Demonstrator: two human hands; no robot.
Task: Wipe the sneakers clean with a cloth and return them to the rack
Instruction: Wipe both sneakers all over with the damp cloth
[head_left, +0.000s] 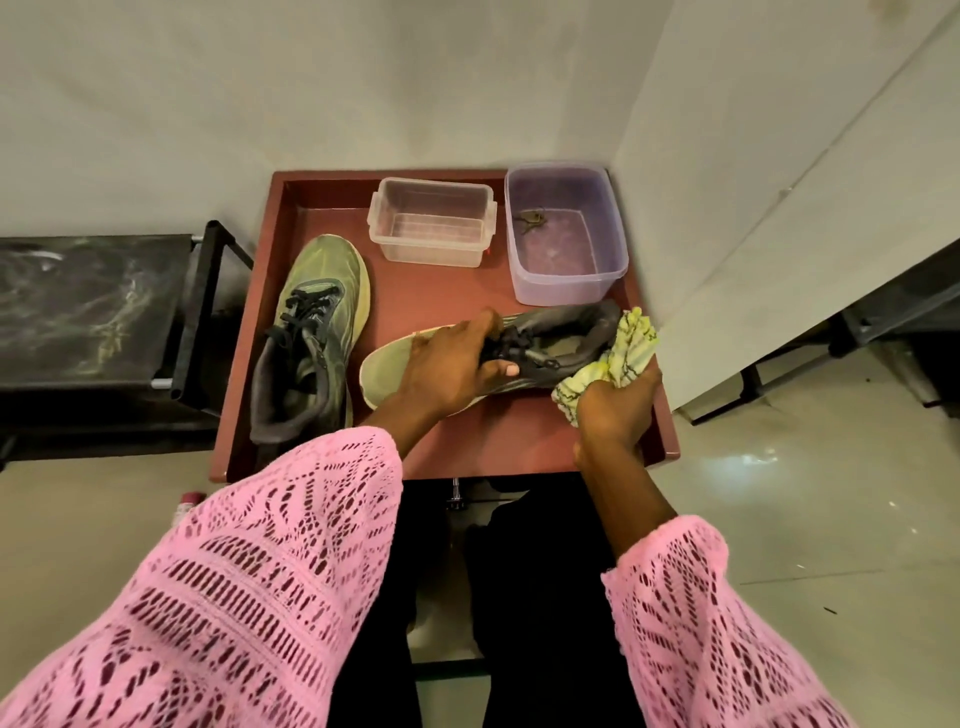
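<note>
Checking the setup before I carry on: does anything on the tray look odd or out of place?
One thing: a small dark object lies in the water of the purple tub; what it is cannot be told. Nothing looks spilled.

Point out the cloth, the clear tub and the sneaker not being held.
cloth (631, 345), head view, bunched upper folds.
clear tub (382, 221), head view, left wall.
free sneaker (324, 270), head view, toe top.

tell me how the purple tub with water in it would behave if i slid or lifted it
The purple tub probably feels heavy for its size, since liquid covers its bottom. Pushed fast, the water would likely slosh. Its thin plastic walls may flex if gripped one-handed.
</note>
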